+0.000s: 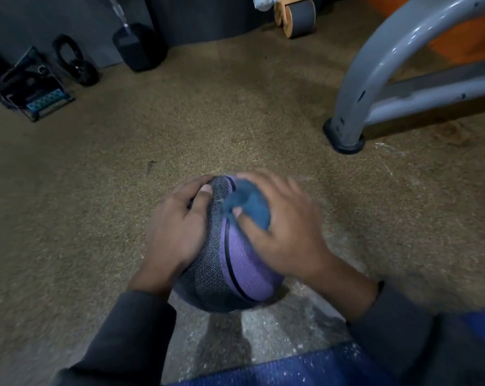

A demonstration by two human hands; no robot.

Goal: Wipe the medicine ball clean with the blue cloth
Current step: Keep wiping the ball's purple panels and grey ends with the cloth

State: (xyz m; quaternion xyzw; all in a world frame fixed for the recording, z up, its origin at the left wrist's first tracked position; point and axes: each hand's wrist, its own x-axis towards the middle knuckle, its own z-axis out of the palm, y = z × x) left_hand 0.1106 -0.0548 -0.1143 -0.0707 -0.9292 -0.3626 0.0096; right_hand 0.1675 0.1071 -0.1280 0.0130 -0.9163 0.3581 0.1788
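Head view: a round purple and grey textured medicine ball (pixel 235 263) sits on speckled brown floor (pixel 207 121). Left hand (pixel 177 227) lies spread against its side; right hand (pixel 285 229), blurred, grips a crumpled blue cloth (pixel 249 207) on top.

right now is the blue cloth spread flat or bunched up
Bunched up: the blue cloth sits as a crumpled wad under the right hand, pressed on the medicine ball.

Your purple-and-grey textured ball (pixel 237 254) sits on the speckled floor (pixel 180 129); the bunched blue cloth (pixel 249 206) lies pressed against its upper right side.
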